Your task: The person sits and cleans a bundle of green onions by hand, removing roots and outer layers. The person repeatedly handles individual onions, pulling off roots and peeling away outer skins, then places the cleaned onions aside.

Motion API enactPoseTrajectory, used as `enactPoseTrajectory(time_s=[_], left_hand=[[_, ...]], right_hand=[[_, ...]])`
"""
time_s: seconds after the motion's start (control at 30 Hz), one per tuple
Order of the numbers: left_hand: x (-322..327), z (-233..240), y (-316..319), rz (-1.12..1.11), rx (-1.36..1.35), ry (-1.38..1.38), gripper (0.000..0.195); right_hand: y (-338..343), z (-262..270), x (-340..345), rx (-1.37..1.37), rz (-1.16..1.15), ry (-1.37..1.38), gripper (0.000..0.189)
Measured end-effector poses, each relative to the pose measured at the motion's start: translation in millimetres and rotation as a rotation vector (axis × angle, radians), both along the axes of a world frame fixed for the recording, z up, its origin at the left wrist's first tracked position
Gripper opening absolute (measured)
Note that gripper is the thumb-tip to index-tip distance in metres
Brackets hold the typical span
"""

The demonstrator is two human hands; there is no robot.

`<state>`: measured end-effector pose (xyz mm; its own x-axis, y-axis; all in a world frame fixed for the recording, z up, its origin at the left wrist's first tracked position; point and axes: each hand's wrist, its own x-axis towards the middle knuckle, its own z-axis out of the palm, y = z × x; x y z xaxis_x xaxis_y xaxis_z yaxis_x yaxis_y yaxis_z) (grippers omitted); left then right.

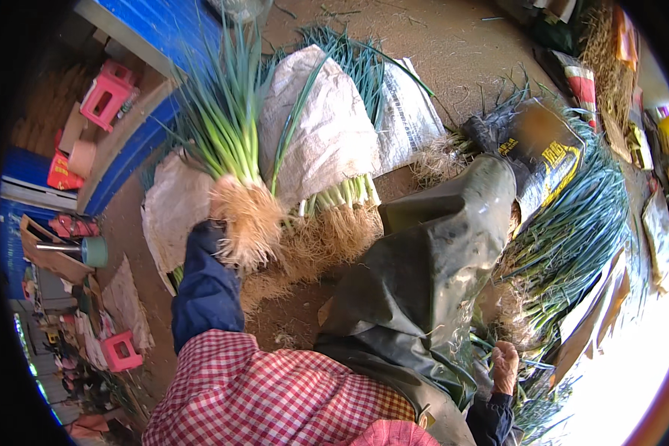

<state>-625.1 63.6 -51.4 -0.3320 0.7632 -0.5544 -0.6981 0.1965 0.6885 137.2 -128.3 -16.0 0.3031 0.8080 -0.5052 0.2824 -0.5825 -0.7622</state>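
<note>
My left hand (216, 202), mostly hidden behind the pale roots, holds a thick bunch of green onions (231, 139), leaves pointing away from me. Under and beside it, more bunched onions (348, 223) show white stems and brown roots below a whitish woven sack (318, 122). At the lower right my right hand (504, 359) is closed, fingers curled, at the root side of a large heap of onions (574, 223). Thin green leaves pass by its fingers; whether it grips them cannot be told. A dark printed sack (535, 150) lies partly over that heap.
My knees in dark waterproof trousers (423, 279) stand between the two heaps. Another pale sack (175, 195) lies at the left. Pink plastic stools (107, 95) and a green-ended steel cylinder (93, 251) are farther left. A small root bundle (437, 161) lies beyond my knee.
</note>
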Motion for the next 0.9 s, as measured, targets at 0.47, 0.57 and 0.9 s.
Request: enactPoseTrajectory(time_s=[0.47, 0.57, 0.9], left_hand=[[27.1, -83.6, -143.1, -0.173, -0.519, 0.514, 0.043], [49.4, -50.4, -121.8, -0.177, -0.867, 0.797, 0.064], [131.7, 92.7, -5.2, -0.318, -0.250, 1.288, 0.044]], right_hand=[[12.0, -8.1, 11.5, -0.164, 0.326, -0.277, 0.022], [12.1, -29.1, 18.3, -0.220, 0.409, -0.277, 0.021], [50.7, -111.0, 21.1, -0.076, 0.613, -0.587, 0.095]])
